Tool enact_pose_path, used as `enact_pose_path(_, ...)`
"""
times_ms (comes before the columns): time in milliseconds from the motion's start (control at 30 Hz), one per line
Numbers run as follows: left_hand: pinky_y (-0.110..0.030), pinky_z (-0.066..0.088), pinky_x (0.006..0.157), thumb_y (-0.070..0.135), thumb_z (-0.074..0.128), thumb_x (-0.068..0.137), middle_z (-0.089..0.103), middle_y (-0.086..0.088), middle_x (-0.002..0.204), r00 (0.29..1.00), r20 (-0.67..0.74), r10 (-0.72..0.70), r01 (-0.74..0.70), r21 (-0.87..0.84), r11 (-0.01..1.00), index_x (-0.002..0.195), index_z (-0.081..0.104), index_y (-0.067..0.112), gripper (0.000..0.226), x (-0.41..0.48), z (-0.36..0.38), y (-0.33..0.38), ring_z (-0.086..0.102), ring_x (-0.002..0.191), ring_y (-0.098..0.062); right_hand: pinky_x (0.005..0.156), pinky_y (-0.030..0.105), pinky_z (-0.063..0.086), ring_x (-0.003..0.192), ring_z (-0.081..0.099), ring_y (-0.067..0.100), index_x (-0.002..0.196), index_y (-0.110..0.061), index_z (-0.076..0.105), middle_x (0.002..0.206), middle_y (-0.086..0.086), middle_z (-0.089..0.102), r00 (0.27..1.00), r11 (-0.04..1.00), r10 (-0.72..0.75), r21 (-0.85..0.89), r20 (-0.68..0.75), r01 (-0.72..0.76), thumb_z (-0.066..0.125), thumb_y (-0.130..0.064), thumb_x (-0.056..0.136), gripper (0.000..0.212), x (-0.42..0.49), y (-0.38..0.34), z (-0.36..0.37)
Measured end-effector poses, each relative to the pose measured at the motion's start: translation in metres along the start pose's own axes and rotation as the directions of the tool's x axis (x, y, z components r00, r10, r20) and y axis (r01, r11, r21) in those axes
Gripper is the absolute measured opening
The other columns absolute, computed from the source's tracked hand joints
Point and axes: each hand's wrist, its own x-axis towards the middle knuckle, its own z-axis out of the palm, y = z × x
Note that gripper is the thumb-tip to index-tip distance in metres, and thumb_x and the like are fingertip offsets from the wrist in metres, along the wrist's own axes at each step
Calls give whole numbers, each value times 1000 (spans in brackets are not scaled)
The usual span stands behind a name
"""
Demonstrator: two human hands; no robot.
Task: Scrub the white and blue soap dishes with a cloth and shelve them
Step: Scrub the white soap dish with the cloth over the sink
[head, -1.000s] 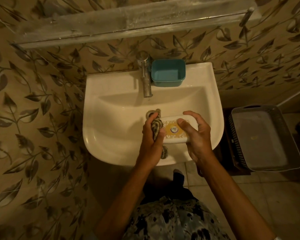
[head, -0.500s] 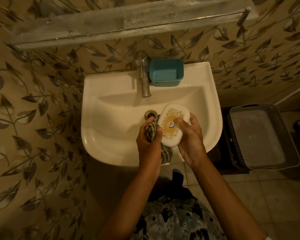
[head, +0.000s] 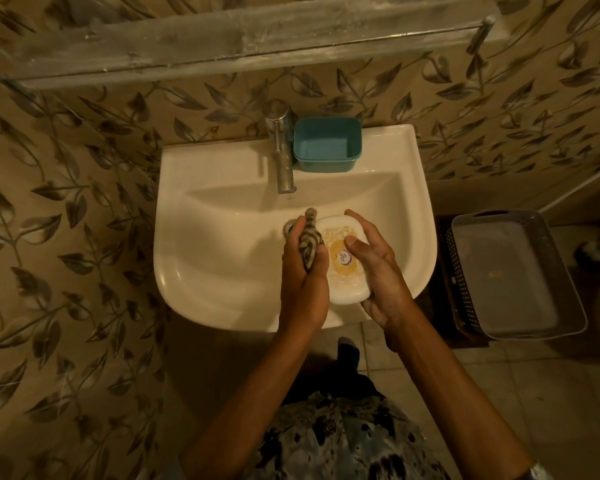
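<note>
Home bathroom, seen from above. Evidence: white ceramic wall-mounted basin (head: 222, 271) w/ chrome tap (head: 280, 157) and drain (head: 290, 226); leaf-pattern wall tiles (head: 66, 209) behind and left of basin, plain floor tiles (head: 520, 386) below. Also a long dusty shelf (head: 222, 46) on the wall above the tap and a grey plastic basket (head: 520, 275) on the floor to the basin's right.
</note>
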Motion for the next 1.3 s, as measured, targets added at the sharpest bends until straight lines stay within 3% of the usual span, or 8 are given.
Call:
enact_pose_path(167,-44,47,100,12,45,97,46,-6,139,996,82,24,-27,29,999,140,40,25,46,25,0,12,52,119,-20,84,40,57,106,65,33,132,-22,54,122,20,64,1000,1000,-5,-19,-1,5,51,-6,93,42,-4,1,-2)
enact_pose_path(433,-15,37,100,21,45,98,33,18,139,994,97,43,-48,53,997,145,24,39,54,-31,16,-25,39,125,4,92,50,53,110,63,35,117,-28,62,123,18,63,915,991,-134,-22,-380,136,58,-10,92,31,13,1,6)
enact_pose_path(533,-15,38,101,19,43,98,33,13,142,996,86,28,-32,43,999,145,25,36,54,-33,16,-29,39,128,0,94,53,51,111,62,34,115,-31,62,123,17,63,915,993,-119,-29,-386,117,58,-12,93,30,12,4,4)
enact_pose_path(633,-4,43,85,16,44,98,37,4,144,999,50,4,-7,58,998,144,30,34,51,-13,10,-20,45,122,-6,95,54,51,110,63,35,119,-29,61,121,17,65,953,998,-69,-31,-296,63,58,-12,92,32,7,10,3)
enact_pose_path(833,-48,46,100,10,41,97,44,-10,140,997,80,-17,15,29,999,142,36,26,48,31,-2,2,51,120,-26,96,51,50,110,61,38,125,-23,58,123,24,63,995,999,-15,-41,-95,11,56,-6,91,38,-4,8,1)
enact_pose_path(1033,-21,45,95,23,42,97,39,2,145,991,130,37,-39,12,999,144,30,34,50,-8,5,-17,47,122,-6,94,51,51,111,62,38,125,-23,59,122,22,64,953,994,-96,26,-288,108,58,-8,91,37,1,8,3)
enact_pose_path(1167,-23,37,107,32,41,89,36,7,147,990,138,40,-38,-20,999,144,28,33,56,-39,7,-32,40,130,1,93,51,52,109,64,33,122,-26,60,121,19,64,891,988,-138,-3,-432,151,60,-12,91,34,4,15,1)
enact_pose_path(1300,-31,42,106,34,41,87,39,5,143,995,103,8,-8,0,1000,143,29,35,58,-34,1,-33,45,126,-4,95,53,51,113,62,35,118,-34,61,123,16,64,924,991,-131,-48,-361,122,61,-12,91,35,-2,23,3)
